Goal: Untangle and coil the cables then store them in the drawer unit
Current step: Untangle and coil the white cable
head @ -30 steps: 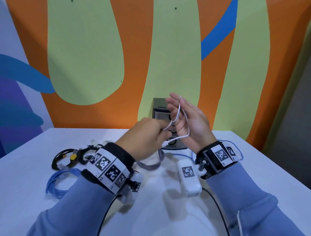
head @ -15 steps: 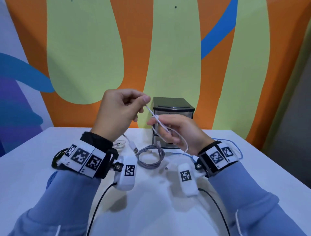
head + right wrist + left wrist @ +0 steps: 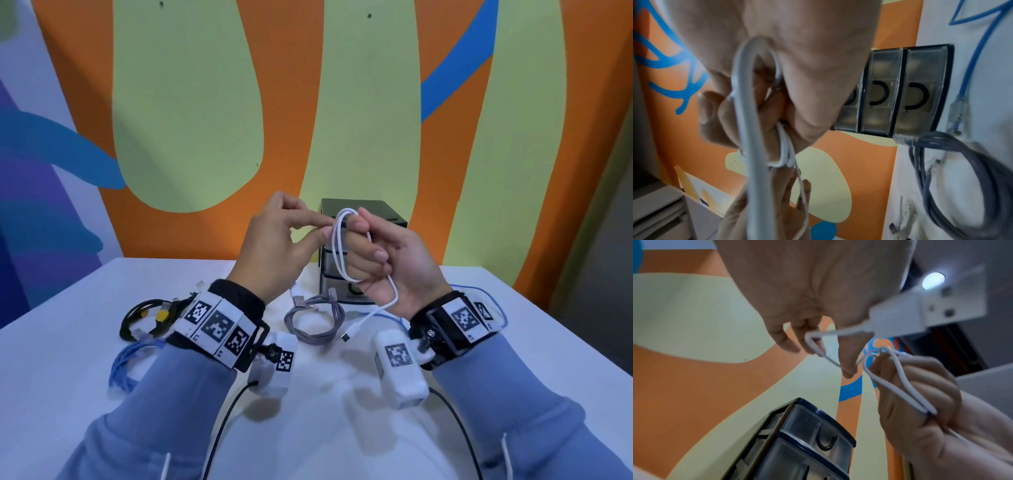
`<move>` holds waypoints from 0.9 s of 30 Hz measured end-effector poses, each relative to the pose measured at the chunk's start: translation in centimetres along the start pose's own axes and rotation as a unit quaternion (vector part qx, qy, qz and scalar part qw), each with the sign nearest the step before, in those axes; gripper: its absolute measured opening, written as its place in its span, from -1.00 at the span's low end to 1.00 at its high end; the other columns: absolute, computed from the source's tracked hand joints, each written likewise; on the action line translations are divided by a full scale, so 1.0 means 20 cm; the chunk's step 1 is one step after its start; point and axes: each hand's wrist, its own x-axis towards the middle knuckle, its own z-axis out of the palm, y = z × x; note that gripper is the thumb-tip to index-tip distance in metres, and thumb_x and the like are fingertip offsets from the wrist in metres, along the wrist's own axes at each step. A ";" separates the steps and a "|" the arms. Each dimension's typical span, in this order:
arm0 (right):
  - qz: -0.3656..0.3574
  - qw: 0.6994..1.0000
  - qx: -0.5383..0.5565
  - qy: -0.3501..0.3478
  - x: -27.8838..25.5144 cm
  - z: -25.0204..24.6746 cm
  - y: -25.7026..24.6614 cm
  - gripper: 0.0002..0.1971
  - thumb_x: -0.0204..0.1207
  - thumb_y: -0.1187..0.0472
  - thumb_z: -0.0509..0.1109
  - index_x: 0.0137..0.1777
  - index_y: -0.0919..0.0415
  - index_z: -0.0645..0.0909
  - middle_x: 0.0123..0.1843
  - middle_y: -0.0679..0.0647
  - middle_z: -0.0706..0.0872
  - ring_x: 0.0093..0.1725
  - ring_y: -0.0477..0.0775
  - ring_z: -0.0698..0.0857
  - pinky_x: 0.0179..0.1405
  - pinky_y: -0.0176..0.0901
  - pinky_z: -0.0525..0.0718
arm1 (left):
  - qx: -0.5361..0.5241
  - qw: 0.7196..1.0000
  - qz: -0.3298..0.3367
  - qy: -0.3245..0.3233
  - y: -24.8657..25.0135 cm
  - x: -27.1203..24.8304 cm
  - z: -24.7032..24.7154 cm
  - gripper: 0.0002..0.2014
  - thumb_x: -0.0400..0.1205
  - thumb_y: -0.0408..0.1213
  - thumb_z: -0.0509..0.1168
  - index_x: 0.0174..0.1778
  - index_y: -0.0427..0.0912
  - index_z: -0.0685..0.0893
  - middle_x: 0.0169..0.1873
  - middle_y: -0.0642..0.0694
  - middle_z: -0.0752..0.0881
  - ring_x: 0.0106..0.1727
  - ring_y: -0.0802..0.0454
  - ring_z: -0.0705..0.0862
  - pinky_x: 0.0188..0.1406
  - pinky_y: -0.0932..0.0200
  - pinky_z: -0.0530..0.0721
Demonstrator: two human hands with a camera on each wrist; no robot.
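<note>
A thin white USB cable (image 3: 339, 246) is looped around the curled fingers of my right hand (image 3: 383, 260), held up in front of the drawer unit (image 3: 394, 214). My left hand (image 3: 284, 240) pinches the cable at the top of the loop. One white end with a small plug (image 3: 351, 334) dangles below my right hand. In the left wrist view the cable's USB-A plug (image 3: 920, 311) hangs close under my left hand (image 3: 818, 305). The right wrist view shows the cable's loops (image 3: 748, 113) around my right hand (image 3: 777, 65) and the drawer unit (image 3: 900, 91) with its drawers shut.
On the white table (image 3: 342, 428) lie a coiled grey cable (image 3: 315, 320), a blue network cable (image 3: 128, 363) at the left, a black cable bundle with yellow plugs (image 3: 147, 317), and a loose thin blue cable (image 3: 493, 301) behind my right wrist. A painted wall stands behind.
My left hand came back from the upper left to my right hand, laying the white cable into another loop around the right fingers. My right hand rose slightly.
</note>
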 end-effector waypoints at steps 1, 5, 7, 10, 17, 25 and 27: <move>0.005 1.000 0.005 -0.006 0.00 0.00 0.01 -0.67 0.90 0.08 0.03 -0.09 0.15 0.46 -0.47 -0.06 0.29 -0.59 -0.13 0.05 -0.55 -0.20 0.03 | 0.021 1.000 0.007 -0.003 0.00 0.00 0.00 -0.86 0.66 -0.15 0.57 0.08 0.20 0.93 -0.03 0.04 0.67 -0.02 0.11 0.64 -0.01 0.33 0.53; -0.008 0.999 -0.038 0.027 0.02 0.00 0.04 -0.70 0.88 0.06 0.10 -0.05 0.16 0.49 -0.33 0.00 0.43 -0.59 -0.16 0.20 -0.52 -0.23 0.06 | -0.097 0.993 -0.042 -0.043 0.04 -0.01 0.01 -0.81 0.70 -0.33 0.50 0.05 0.07 0.95 -0.15 0.07 0.91 -0.08 0.14 0.84 0.00 0.10 0.76; -0.045 0.990 -0.103 0.084 0.04 0.00 0.05 -0.70 0.88 0.06 0.15 -0.04 0.18 0.54 -0.29 0.05 0.43 -0.60 -0.16 0.28 -0.56 -0.29 0.09 | -0.176 0.980 -0.084 -0.043 0.06 -0.03 0.01 -0.88 0.70 -0.38 0.51 0.07 -0.14 0.94 -0.13 -0.05 0.93 -0.08 0.15 0.87 0.01 0.20 0.77; -0.106 0.961 -0.177 0.183 0.05 0.00 0.07 -0.70 0.86 0.09 0.24 -0.06 0.23 0.61 -0.30 0.11 0.39 -0.59 -0.12 0.34 -0.66 -0.42 0.29 | -0.272 0.950 -0.146 -0.038 0.09 -0.03 0.02 -0.83 0.68 -0.45 0.50 0.18 -0.28 0.87 -0.11 -0.23 0.92 -0.10 -0.01 0.89 -0.01 0.20 0.81; -0.184 0.880 -0.326 0.292 0.06 -0.02 0.09 -0.68 0.84 0.11 0.30 -0.12 0.26 0.67 -0.40 0.11 0.55 -0.51 0.00 0.49 -0.51 -0.26 0.41 | -0.312 0.936 -0.160 -0.036 0.15 -0.03 0.02 -0.49 0.60 -0.52 0.56 0.45 -0.08 0.70 -0.11 -0.29 0.91 -0.09 -0.07 0.88 0.05 0.13 0.85; -0.235 0.815 -0.433 0.306 0.09 -0.01 0.16 -0.68 0.84 0.11 0.31 -0.09 0.18 0.78 -0.31 0.15 0.74 -0.35 0.07 0.63 -0.32 -0.02 0.63 | -0.279 0.947 -0.160 0.014 0.12 -0.06 0.08 -0.47 0.46 -0.74 0.52 0.28 -0.20 0.77 -0.16 -0.25 0.91 -0.18 -0.11 0.89 -0.07 0.19 0.80; -0.239 0.803 -0.453 0.304 0.09 -0.02 0.16 -0.68 0.84 0.10 0.31 -0.07 0.14 0.81 -0.20 0.09 0.83 -0.21 0.02 0.72 -0.11 0.06 0.73 | -0.278 0.948 -0.152 0.025 0.12 -0.06 0.09 -0.51 0.47 -0.73 0.48 0.25 -0.19 0.79 -0.21 -0.21 0.89 -0.22 -0.04 0.86 -0.10 0.20 0.78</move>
